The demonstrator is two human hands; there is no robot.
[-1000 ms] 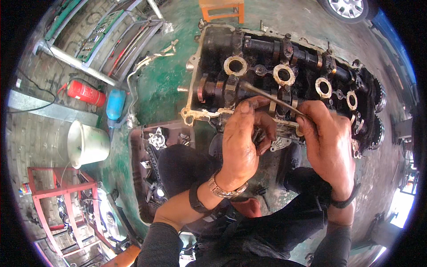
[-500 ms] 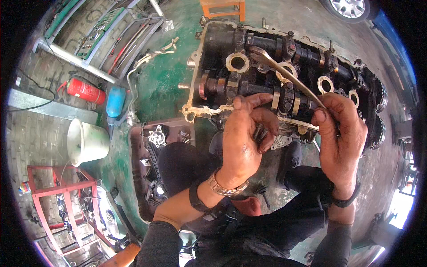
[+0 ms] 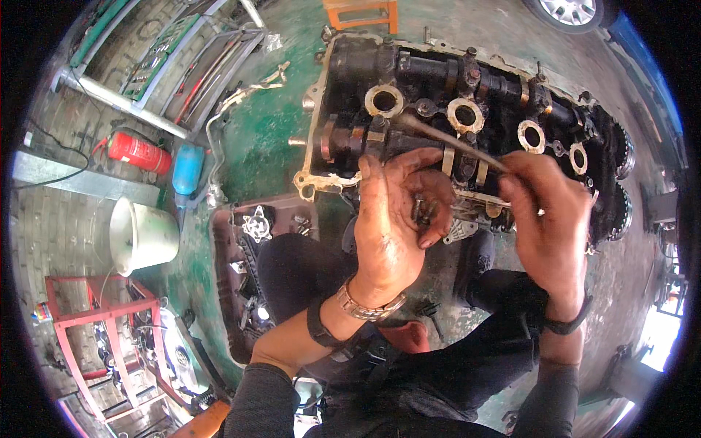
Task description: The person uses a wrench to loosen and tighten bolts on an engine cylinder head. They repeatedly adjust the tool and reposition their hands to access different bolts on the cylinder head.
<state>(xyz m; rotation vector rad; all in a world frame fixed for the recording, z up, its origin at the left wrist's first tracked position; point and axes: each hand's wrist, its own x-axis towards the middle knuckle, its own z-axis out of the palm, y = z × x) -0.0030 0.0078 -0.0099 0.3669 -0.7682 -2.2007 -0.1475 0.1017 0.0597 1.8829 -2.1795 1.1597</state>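
In front of me lies an oily black engine cylinder head (image 3: 422, 64) with camshafts, round pale seals and toothed wheels at its right end. My left hand (image 3: 391, 219) is at its lower left edge, fingers curled around small dark metal parts (image 3: 420, 210), probably bolts. My right hand (image 3: 544, 212), over the lower right part of the head, grips a long metal wrench (image 3: 456, 144). The wrench slants up-left toward the camshaft bolts between the left two seals; its far tip is blurred, so contact cannot be told.
A brown tray (image 3: 224, 292) of parts sits below left, near a white bucket (image 3: 142, 237), red extinguisher (image 3: 135, 155), blue bottle (image 3: 188, 171), red frame (image 3: 87, 314) and tool rack (image 3: 164, 62). An orange stool (image 3: 361, 22) and car wheel (image 3: 566, 14) are at the top.
The wrench swung up over the head half a second ago and is lower again now. My right hand is further right than a second ago. My left hand has shifted slightly left.
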